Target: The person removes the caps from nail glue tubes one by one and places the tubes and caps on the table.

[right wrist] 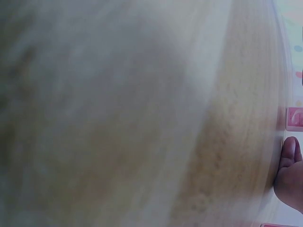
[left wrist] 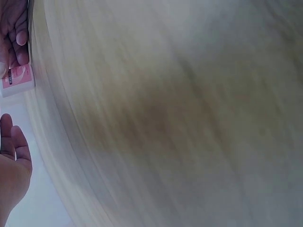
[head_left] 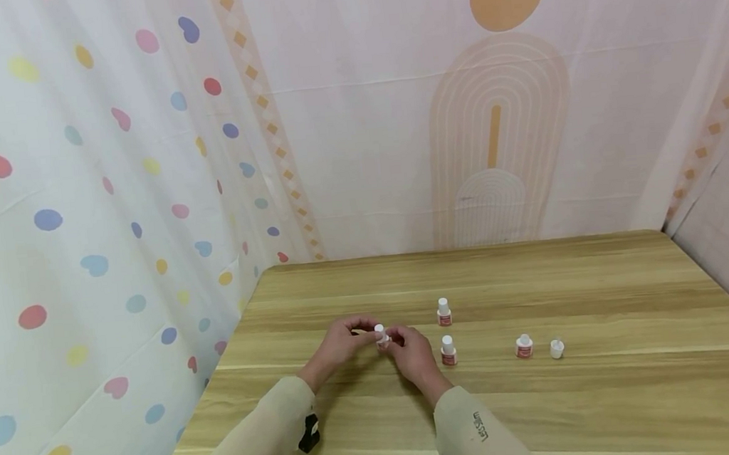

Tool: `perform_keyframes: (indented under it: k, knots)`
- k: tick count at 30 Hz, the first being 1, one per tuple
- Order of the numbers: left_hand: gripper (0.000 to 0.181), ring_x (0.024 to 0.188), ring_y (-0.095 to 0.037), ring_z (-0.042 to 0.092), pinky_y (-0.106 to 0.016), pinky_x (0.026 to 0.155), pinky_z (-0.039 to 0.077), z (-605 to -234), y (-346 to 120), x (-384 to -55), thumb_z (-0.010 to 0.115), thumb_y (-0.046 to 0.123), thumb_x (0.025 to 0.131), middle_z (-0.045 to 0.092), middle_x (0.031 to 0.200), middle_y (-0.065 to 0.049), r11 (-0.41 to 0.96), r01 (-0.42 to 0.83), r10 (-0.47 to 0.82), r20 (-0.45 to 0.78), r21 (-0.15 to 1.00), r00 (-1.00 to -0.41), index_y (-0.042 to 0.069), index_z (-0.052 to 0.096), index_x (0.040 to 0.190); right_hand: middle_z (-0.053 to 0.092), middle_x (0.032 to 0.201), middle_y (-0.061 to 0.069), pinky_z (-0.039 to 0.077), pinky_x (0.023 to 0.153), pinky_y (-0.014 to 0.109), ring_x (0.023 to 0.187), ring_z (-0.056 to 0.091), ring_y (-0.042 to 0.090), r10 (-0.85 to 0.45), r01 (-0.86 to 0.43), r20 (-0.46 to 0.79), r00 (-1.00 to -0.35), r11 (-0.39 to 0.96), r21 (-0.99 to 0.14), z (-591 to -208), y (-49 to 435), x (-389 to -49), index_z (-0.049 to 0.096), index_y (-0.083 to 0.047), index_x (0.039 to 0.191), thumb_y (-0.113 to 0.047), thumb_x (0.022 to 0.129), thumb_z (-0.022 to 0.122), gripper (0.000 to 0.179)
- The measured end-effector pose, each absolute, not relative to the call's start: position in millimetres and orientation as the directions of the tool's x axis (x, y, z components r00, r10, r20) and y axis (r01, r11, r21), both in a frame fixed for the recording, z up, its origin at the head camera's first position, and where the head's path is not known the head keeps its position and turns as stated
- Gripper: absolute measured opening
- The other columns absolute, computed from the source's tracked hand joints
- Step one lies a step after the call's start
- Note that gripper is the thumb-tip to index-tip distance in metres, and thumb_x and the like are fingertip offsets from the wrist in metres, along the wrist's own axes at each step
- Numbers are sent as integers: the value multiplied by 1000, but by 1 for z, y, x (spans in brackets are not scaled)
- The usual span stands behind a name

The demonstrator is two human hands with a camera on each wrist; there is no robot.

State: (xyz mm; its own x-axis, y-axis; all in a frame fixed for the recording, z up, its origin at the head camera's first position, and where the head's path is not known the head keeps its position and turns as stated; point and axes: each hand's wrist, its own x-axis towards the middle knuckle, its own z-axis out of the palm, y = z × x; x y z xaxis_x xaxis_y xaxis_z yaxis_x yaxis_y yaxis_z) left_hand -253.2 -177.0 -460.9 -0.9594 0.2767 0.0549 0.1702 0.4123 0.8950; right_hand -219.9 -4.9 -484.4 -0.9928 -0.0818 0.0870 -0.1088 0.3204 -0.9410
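Note:
In the head view, a small white bottle (head_left: pixel 382 337) with a red-pink label stands upright between my two hands, left of the middle of the table. My left hand (head_left: pixel 343 345) reaches in from the left, its thumb and forefinger at the bottle's white upper part. From the other side my right hand (head_left: pixel 415 358) pinches the bottle lower down. The left wrist view shows the right hand's fingertips (left wrist: pixel 18 47) on the bottle's pink label (left wrist: pixel 19 77); the left hand (left wrist: pixel 14 163) is partly cut off. At the right wrist view's edge, the right hand (right wrist: pixel 289 175) is mostly out of frame.
Two similar capped bottles, a rear one (head_left: pixel 444 312) and a nearer one (head_left: pixel 448 351), stand right of my hands. Farther right are a bottle with a shorter top (head_left: pixel 524 346) and a small white cap-like piece (head_left: pixel 557 349). A patterned curtain (head_left: pixel 358 149) hangs behind the wooden table (head_left: pixel 610 408).

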Motion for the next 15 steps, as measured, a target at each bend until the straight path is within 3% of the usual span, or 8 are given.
perform_keyframes:
  k: [7,15]
  knots:
    - [29,105,-20,59,-40,88,48,-458,-179,-252,74,20,91,70,110,-2,423,196,317,58,885,-947,5,73,115,64,92,2,48,81,39,88,56,17,-87,-121,99,-991,308,-944,-485,-5,-220,71,-8,97,-12,94,69,5]
    - [20,104,-19,59,-39,87,48,-458,-178,-253,75,23,90,70,105,-2,433,184,304,49,883,-951,10,76,105,65,92,1,48,81,39,88,57,17,-93,-127,103,-990,308,-943,-482,-4,-218,71,-8,98,-13,95,68,7]
